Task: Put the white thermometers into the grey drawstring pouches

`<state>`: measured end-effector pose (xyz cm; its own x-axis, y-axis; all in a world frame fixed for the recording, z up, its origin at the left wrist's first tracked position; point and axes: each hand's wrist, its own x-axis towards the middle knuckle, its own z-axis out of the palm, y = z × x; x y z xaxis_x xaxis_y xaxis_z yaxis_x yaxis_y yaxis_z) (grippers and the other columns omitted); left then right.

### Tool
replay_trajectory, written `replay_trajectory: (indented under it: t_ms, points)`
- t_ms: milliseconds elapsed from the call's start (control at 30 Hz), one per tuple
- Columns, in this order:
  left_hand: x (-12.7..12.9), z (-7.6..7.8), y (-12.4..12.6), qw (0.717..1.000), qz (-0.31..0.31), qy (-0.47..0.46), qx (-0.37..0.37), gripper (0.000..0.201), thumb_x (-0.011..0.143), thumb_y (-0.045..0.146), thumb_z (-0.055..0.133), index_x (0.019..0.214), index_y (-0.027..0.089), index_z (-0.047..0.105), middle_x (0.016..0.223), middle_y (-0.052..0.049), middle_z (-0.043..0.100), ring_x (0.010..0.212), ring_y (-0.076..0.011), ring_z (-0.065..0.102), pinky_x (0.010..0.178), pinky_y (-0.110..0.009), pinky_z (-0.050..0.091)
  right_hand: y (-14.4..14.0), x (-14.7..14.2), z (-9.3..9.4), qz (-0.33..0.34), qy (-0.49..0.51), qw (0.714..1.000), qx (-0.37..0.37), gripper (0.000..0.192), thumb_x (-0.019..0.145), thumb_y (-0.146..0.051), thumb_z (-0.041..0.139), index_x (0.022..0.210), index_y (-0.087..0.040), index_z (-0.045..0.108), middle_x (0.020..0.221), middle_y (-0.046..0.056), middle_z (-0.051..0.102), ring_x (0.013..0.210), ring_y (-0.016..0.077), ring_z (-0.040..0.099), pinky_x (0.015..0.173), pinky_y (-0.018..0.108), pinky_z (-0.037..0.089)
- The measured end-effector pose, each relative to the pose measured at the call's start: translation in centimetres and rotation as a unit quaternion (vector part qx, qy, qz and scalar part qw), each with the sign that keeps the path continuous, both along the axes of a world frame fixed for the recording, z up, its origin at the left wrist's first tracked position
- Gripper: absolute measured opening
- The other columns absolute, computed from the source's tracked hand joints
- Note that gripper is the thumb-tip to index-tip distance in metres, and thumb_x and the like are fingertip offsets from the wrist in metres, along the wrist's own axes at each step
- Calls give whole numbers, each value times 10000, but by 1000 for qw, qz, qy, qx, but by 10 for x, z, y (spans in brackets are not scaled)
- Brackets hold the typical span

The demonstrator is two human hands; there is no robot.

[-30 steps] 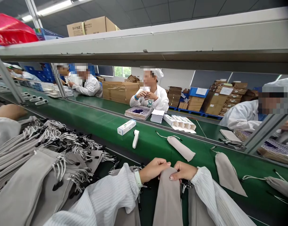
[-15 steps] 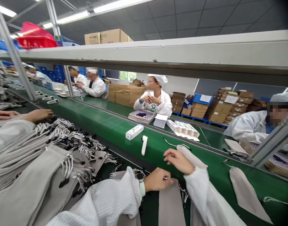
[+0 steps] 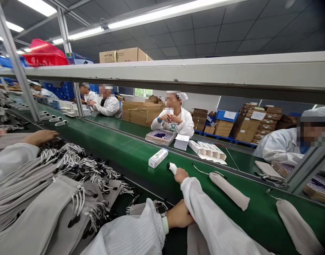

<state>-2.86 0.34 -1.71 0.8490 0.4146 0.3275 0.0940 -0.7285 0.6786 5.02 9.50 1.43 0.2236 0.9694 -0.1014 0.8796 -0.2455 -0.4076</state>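
My right hand is closed round the lower part of a white handheld device with a dark round tip, on the green belt. Under my right forearm is my left hand, with a watch at the wrist; it is curled at the top of a grey fabric pouch, and the sleeve covers its fingertips. A small white box lies just left of the device. To the right on the belt lie a filled drawstring pouch and another grey pouch.
Many flat grey pouches with white cords are heaped at the left, near another person's hand. Across the belt sits a co-worker behind a tray and open white boxes. A shelf spans overhead; a metal post stands right.
My right hand has reached forward and left and taken hold of the white device. My left hand stays at the grey pouch. The view has tilted up slightly.
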Motion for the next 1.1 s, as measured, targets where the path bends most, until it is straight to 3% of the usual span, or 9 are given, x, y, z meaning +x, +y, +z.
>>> replay_trajectory:
  t_ms: [100,200,367,433,567,700,800,933,1100]
  points:
    - [1,2,0,996,-1,-30,-88,260,799,330,471,871,127,616,845,-41,603,761,-147,539,684,-207,414,-23,33,6,6,105,994,-40,149,685,-178,554,811,-98,566,817,139,611,787,255,595,649,342,465]
    - [1,4,1,988,9,-54,-143,311,788,389,475,788,111,615,766,-32,544,679,-118,490,621,-198,382,-64,66,16,36,229,973,-23,228,786,-267,446,939,-116,523,864,99,607,789,198,602,658,298,481]
    - [0,10,2,975,-19,-77,-207,313,756,426,510,748,124,596,743,-4,456,638,-86,421,607,-192,340,-122,98,33,58,574,805,134,877,626,-364,663,1294,-266,104,898,47,567,811,224,591,758,393,442]
    - [-1,12,2,970,-22,-89,-223,323,752,438,511,740,123,582,739,0,437,636,-85,408,604,-194,330,-129,98,33,64,597,788,137,1068,556,-319,723,1299,-334,-43,815,7,556,728,207,592,688,392,452]
    - [-1,19,7,962,-6,-121,-245,353,770,463,471,736,119,544,731,2,417,633,-87,392,599,-201,320,-126,90,27,87,604,786,103,1071,529,-270,737,1274,-372,-26,759,-29,534,606,134,547,551,268,424]
    - [-3,28,12,955,29,-157,-249,349,774,464,464,724,125,526,739,6,378,668,-95,381,635,-207,319,-124,86,26,117,587,799,59,607,597,-328,689,1084,-290,330,769,-28,519,611,86,501,541,201,396]
    - [-5,36,11,951,50,-180,-248,321,775,443,475,734,130,535,793,-3,370,733,-108,386,685,-215,318,-128,84,31,143,528,836,35,328,672,-405,610,884,-224,438,791,-19,488,659,92,478,525,190,415]
    - [-7,44,8,954,40,-175,-239,298,774,414,491,705,130,554,786,0,365,728,-103,385,707,-218,316,-129,83,32,182,454,872,9,365,700,-525,517,781,-170,495,663,-23,433,501,58,394,366,137,335]
    - [-7,52,-1,956,15,-160,-244,259,766,370,514,688,127,559,819,-6,357,727,-95,394,670,-199,326,-128,88,22,199,428,880,-39,541,692,-657,388,604,-131,474,488,-43,367,360,24,252,288,138,165]
